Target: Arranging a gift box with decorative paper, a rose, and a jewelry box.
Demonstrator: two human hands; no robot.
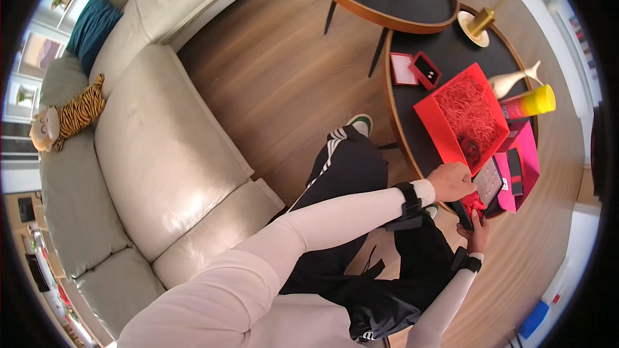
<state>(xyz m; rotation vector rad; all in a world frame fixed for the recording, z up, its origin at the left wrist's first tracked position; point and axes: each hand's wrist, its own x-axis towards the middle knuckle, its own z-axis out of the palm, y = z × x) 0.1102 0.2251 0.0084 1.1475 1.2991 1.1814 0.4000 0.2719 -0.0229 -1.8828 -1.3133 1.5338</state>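
My left hand [450, 182] is curled just above crumpled red material [472, 201], at the near corner of a red gift box [433, 128]. Its fingertips are partly hidden, so a pinch on the material cannot be made out. From below, my right hand [476, 234] holds a black case [463, 215], its thumb up against the red material in it. Beside the hands is a grey panel [489, 182] with several small studs on it. Red paper shreds [466, 106] fill the gift box, and a dark red round object [470, 149] lies among them.
A magenta box [530, 166] and a yellow-capped can [544, 100] stand right of the gift box. The black round table [411, 121] also bears a small open red jewellery box [425, 70], a cream vase [508, 82] and a gold candlestick [481, 21]. A leather sofa [164, 154] is at left.
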